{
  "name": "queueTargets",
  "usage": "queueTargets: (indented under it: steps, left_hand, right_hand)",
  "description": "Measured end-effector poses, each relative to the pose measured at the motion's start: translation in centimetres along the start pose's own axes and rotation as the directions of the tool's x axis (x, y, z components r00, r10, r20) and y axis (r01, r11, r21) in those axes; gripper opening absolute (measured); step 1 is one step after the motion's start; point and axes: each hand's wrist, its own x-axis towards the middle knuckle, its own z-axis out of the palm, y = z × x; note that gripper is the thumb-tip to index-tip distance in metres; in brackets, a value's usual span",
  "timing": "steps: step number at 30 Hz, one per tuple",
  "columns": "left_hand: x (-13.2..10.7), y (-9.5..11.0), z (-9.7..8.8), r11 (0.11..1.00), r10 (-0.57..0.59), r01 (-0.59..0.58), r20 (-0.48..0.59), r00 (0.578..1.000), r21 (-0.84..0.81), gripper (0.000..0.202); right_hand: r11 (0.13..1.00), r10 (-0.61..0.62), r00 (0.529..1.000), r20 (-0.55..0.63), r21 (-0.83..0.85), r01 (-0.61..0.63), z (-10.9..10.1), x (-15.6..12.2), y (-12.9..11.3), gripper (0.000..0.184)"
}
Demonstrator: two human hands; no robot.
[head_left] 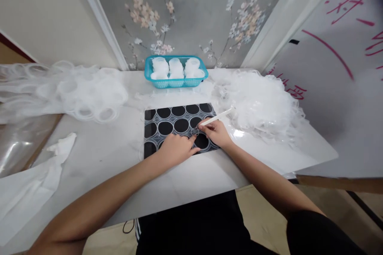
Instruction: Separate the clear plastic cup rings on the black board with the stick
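A black sheet (176, 123) printed with rows of round discs lies on the white table (113, 155) in front of me. My left hand (176, 148) rests flat on the sheet's near part, fingers stretched toward a disc. My right hand (216, 132) is closed in a pinch round a thin white stick-like tool (216, 118), whose tip touches the sheet near a disc's edge. The tool's other end points up and right.
A turquoise basket (176, 83) with three stacks of white round pieces stands at the table's far edge. Heaps of clear plastic offcuts lie at the left (77, 91) and right (260, 99). White paper (38, 175) lies near left. A whiteboard (338, 67) with red marks leans at right.
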Motion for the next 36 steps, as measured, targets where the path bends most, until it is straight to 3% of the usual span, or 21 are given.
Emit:
queueTargets:
  steps: [4,9,14,17,18,19,20,21,22,24,26,28,29,33,36]
  left_hand:
    - [-0.3,-0.1,-0.4,1.000,-0.001,0.002,-0.013,1.000,0.019,0.053]
    - [-0.5,-0.3,-0.6,0.992,-0.117,0.118,-0.024,0.993,0.035,0.063]
    - [0.0,-0.4,-0.2,0.998,-0.064,0.064,0.032,0.997,0.027,0.063]
    - [0.5,-0.5,0.0,1.000,-0.021,0.021,0.077,0.997,0.008,0.062]
    - [0.7,-0.5,-0.1,1.000,-0.008,0.008,0.083,0.997,0.002,0.062]
    - [0.8,-0.6,-0.1,1.000,0.000,0.000,0.088,0.996,0.001,0.062]
    - [0.9,-0.6,-0.2,1.000,0.001,-0.002,0.093,0.996,0.002,0.062]
    - [0.9,-0.7,-0.3,1.000,-0.002,0.002,0.098,0.995,0.003,0.063]
    - [0.9,-0.8,-0.5,1.000,-0.006,0.006,0.108,0.994,-0.001,0.063]
    - [0.8,-0.9,-0.9,1.000,-0.011,0.013,0.126,0.992,-0.017,0.062]
    - [0.8,-1.0,-1.4,0.999,-0.010,0.016,0.127,0.992,-0.046,0.059]
    - [0.9,-0.9,-1.7,0.997,-0.017,0.024,0.099,0.995,-0.077,0.053]
    - [1.1,-0.7,-1.7,0.996,-0.021,0.028,0.073,0.997,-0.087,0.050]
    - [2.0,0.6,-1.7,0.997,0.009,-0.010,-0.024,1.000,-0.078,0.046]
    - [2.9,1.8,-1.5,0.998,0.041,-0.043,-0.033,0.999,-0.046,0.055]
  right_hand:
    - [0.992,-0.050,0.999,0.021,-0.119,0.053,0.0,0.1,0.1,0.016]
    - [0.944,-0.161,0.986,0.029,-0.286,0.163,0.0,-0.3,0.1,0.017]
    - [0.764,-0.291,0.951,0.104,-0.573,0.296,1.0,-1.8,0.2,0.023]
    - [0.623,-0.225,0.953,0.205,-0.721,0.302,0.6,-0.3,-0.7,0.023]
    - [0.603,-0.203,0.962,0.183,-0.750,0.270,0.0,0.9,-1.1,0.024]
    - [0.607,-0.195,0.974,0.117,-0.766,0.213,-1.0,2.3,-1.6,0.024]
    - [0.636,-0.204,0.979,-0.030,-0.764,0.109,-2.2,3.8,-2.1,0.025]
    - [0.702,-0.225,0.938,-0.262,-0.712,-0.030,-3.6,5.1,-2.5,0.025]
    - [0.784,-0.231,0.853,-0.468,-0.609,-0.122,-5.0,6.2,-2.8,0.026]
    - [0.821,-0.229,0.809,-0.541,-0.554,-0.138,-7.1,6.8,-2.9,0.029]
    - [0.851,-0.159,0.868,-0.471,-0.510,-0.121,-7.7,5.4,-2.3,0.028]
    - [0.912,-0.024,0.953,-0.303,-0.397,-0.104,-6.8,2.9,-1.2,0.028]
    - [0.944,0.022,0.971,-0.239,-0.315,-0.099,-6.2,1.6,-0.6,0.028]
    - [0.997,0.061,0.985,-0.163,-0.039,-0.068,-4.1,-1.2,1.1,0.025]
    - [0.998,0.059,0.989,-0.136,-0.012,-0.062,-4.0,-1.2,1.5,0.025]
